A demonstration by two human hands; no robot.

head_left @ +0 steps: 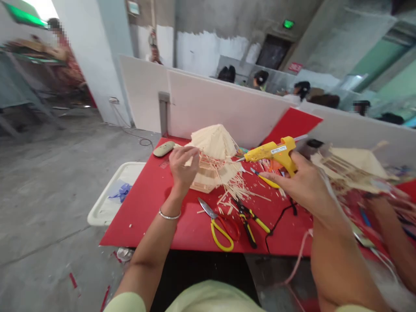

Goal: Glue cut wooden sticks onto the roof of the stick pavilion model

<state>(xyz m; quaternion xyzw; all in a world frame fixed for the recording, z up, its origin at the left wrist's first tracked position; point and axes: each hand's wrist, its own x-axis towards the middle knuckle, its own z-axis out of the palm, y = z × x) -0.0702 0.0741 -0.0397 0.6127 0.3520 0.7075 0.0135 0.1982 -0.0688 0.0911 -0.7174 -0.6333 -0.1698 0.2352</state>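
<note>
My right hand (305, 184) grips a yellow hot glue gun (269, 151) by its handle. The gun's metal nozzle points left, at the right side of a small model pavilion built of thin wood. A pale peaked roof (214, 141) tops the model, above a layered wooden base (203, 177). At the model's left side is my left hand (183, 167), fingers bent and pressed together; what they hold, if anything, is too small to make out. Loose thin wooden sticks (238, 188) lie in a heap between the model and the tools.
Scissors (216, 223) and pliers (248, 221) lie near the front edge of the red table (143, 221). A beige oval case (164, 148) sits at the back left. Another person's arm (386, 225) is at the right, beside another wooden model (351, 169). A white partition (211, 102) stands behind.
</note>
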